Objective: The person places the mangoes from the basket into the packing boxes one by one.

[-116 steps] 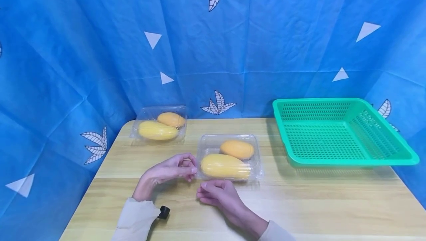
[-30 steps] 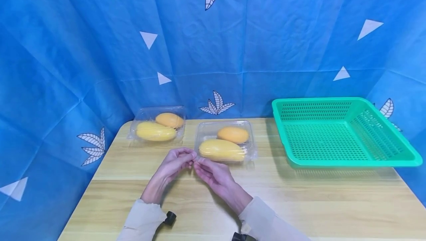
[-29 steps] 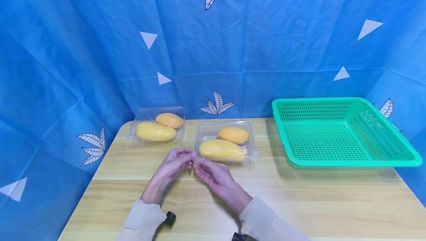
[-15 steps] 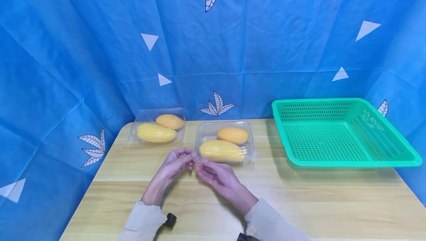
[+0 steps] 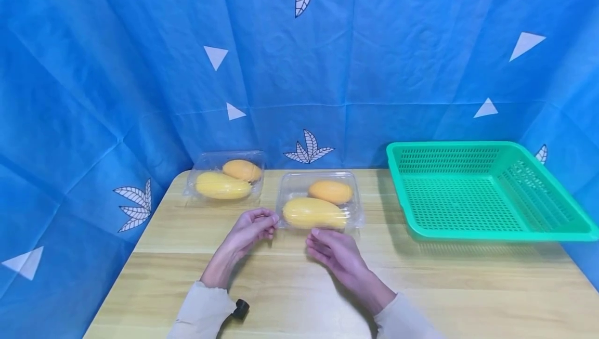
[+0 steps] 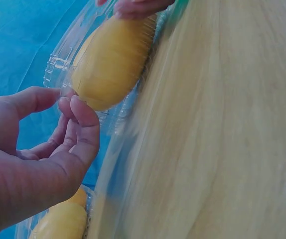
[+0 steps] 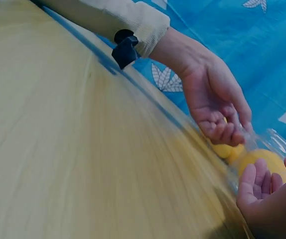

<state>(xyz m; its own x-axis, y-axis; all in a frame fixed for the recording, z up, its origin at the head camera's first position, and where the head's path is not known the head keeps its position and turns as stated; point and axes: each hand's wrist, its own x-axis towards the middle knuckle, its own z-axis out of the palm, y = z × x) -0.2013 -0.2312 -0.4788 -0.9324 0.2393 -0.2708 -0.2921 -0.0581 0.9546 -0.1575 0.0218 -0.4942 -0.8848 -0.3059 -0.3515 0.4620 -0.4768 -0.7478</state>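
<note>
A clear plastic clamshell box [image 5: 291,188] sits on the table, with a long yellow fruit [image 5: 313,213] at its front and an orange oval fruit [image 5: 330,192] behind. My left hand [image 5: 248,231] pinches the box's front left corner between thumb and forefinger, as the left wrist view also shows. Its other fingers curl loosely beneath. My right hand [image 5: 340,256] is at the middle of the box's front edge, fingers loosely bent and thumb apart from them in the right wrist view. In the left wrist view, the right fingertips [image 6: 138,7] overlap the yellow fruit's far end.
A second clear box [image 5: 206,161] with a yellow and an orange fruit stands at the back left. At the right is a green perforated basket [image 5: 460,204]. Blue patterned cloth [image 5: 299,58] hangs behind the wooden table [image 5: 444,292].
The box was pushed back from nearer the front earlier on. In the last half second my right hand has slid right, from the front left corner to the front middle; the left stays at its corner.
</note>
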